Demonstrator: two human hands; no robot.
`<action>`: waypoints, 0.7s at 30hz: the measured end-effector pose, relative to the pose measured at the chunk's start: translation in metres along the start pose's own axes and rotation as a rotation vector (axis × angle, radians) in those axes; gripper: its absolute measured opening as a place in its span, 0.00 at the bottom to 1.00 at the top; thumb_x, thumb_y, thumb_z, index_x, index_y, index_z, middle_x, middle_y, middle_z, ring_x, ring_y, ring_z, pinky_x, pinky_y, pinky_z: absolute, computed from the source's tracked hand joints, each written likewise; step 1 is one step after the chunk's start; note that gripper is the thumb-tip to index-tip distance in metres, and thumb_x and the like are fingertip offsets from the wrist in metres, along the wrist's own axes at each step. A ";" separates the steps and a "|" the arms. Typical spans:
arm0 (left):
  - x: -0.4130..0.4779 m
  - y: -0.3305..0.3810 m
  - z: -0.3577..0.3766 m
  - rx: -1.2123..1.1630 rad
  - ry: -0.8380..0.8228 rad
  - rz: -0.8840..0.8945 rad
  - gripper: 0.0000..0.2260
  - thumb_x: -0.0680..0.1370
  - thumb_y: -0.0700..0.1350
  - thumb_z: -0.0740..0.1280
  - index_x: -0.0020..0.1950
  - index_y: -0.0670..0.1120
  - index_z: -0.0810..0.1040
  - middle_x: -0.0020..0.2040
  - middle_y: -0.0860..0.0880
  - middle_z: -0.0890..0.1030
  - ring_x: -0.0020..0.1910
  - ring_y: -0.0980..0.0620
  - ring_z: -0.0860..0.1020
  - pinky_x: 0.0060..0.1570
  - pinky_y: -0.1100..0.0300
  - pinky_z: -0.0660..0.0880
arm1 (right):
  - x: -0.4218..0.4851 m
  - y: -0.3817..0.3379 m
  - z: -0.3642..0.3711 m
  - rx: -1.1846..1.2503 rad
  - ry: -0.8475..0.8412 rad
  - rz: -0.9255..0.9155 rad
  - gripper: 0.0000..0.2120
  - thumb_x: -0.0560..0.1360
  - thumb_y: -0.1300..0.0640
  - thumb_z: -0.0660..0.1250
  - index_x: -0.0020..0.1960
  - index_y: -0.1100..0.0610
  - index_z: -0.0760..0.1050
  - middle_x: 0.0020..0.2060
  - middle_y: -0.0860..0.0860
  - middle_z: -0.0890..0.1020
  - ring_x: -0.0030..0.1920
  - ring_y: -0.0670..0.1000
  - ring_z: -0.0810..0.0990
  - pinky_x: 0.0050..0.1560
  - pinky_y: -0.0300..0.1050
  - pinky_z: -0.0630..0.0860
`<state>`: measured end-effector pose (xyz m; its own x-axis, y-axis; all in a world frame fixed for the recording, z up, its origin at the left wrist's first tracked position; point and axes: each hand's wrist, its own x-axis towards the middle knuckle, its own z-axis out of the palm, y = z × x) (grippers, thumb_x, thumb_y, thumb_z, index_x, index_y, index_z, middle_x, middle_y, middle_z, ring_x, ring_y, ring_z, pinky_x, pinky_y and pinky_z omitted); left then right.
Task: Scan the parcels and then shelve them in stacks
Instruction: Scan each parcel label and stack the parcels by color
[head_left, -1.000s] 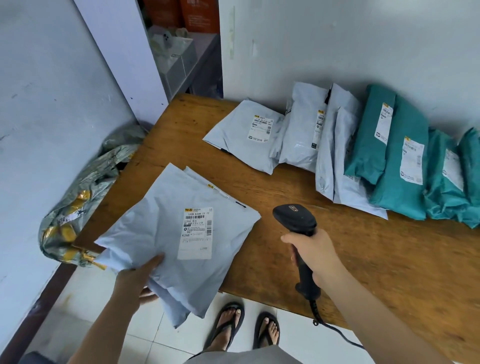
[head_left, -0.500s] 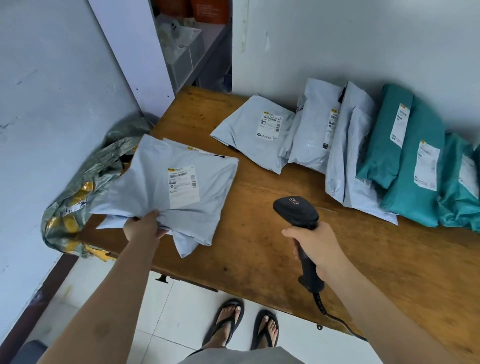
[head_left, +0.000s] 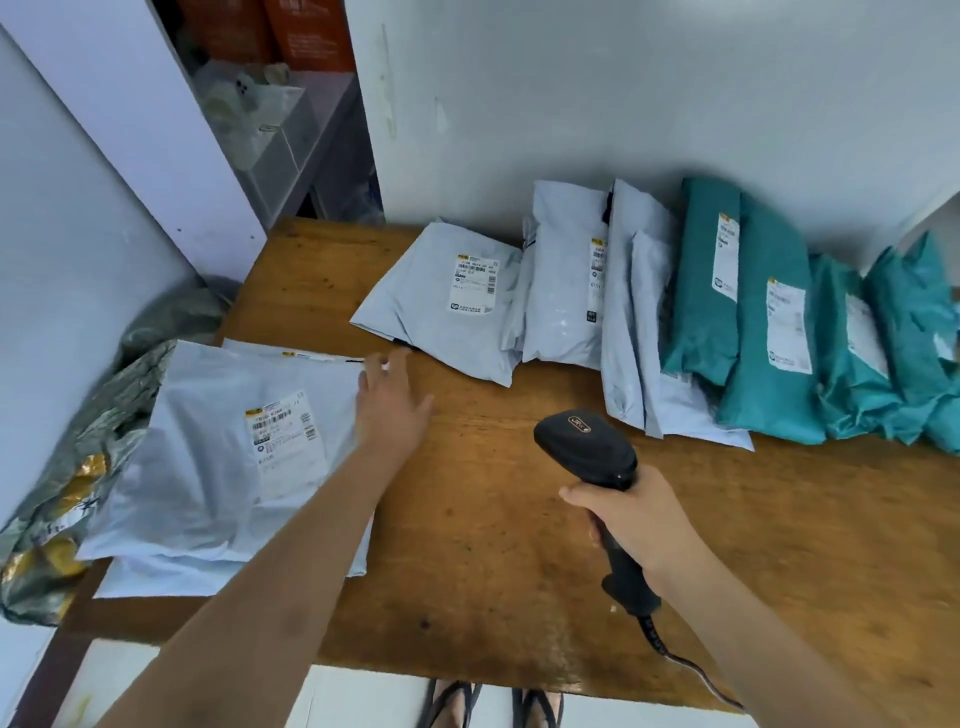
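A pale grey parcel (head_left: 208, 457) with a white label lies flat on another grey parcel at the left end of the wooden table (head_left: 493, 545). My left hand (head_left: 392, 402) hovers just right of that stack, fingers straight, holding nothing. My right hand (head_left: 631, 525) grips the handle of a black barcode scanner (head_left: 587, 449), whose head points away from me over the table. A flat grey parcel (head_left: 441, 306) lies further back, beside several grey parcels (head_left: 566, 291) and teal parcels (head_left: 769, 332) leaning in a row against the wall.
A crumpled grey and yellow sack (head_left: 67, 499) hangs off the table's left edge against the wall. Behind the table's far left corner a shelf (head_left: 291, 150) holds a clear box and orange cartons. My sandalled feet (head_left: 491, 706) stand at the near edge.
My left hand carried the grey parcel left, laid it on the stack and let go, then moved right and forward. The scanner hand stayed roughly in place.
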<state>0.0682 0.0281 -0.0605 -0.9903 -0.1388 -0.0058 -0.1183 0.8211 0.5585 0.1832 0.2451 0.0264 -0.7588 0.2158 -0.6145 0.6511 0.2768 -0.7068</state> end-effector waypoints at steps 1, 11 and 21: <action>0.013 0.006 0.016 0.169 -0.107 0.101 0.29 0.75 0.45 0.68 0.72 0.47 0.60 0.73 0.40 0.59 0.70 0.40 0.63 0.65 0.46 0.66 | 0.001 -0.001 -0.004 0.003 0.016 0.002 0.15 0.71 0.59 0.72 0.29 0.60 0.72 0.21 0.55 0.73 0.21 0.49 0.70 0.30 0.39 0.68; 0.109 0.031 0.088 0.697 -0.231 0.512 0.14 0.78 0.38 0.60 0.64 0.42 0.69 0.66 0.40 0.70 0.67 0.40 0.66 0.62 0.45 0.66 | 0.016 0.008 -0.029 0.031 0.096 -0.013 0.17 0.71 0.58 0.72 0.27 0.60 0.70 0.23 0.56 0.72 0.21 0.46 0.70 0.29 0.38 0.69; -0.042 0.021 0.080 0.342 -0.166 0.791 0.22 0.50 0.34 0.81 0.42 0.41 0.83 0.41 0.43 0.85 0.38 0.43 0.84 0.29 0.57 0.79 | 0.007 0.013 -0.035 0.151 0.096 0.026 0.14 0.70 0.59 0.71 0.29 0.61 0.72 0.22 0.57 0.73 0.24 0.52 0.71 0.35 0.45 0.69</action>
<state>0.1018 0.0950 -0.1147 -0.7855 0.6022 0.1425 0.6188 0.7668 0.1705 0.1858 0.2834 0.0247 -0.7352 0.3119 -0.6018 0.6601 0.1277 -0.7402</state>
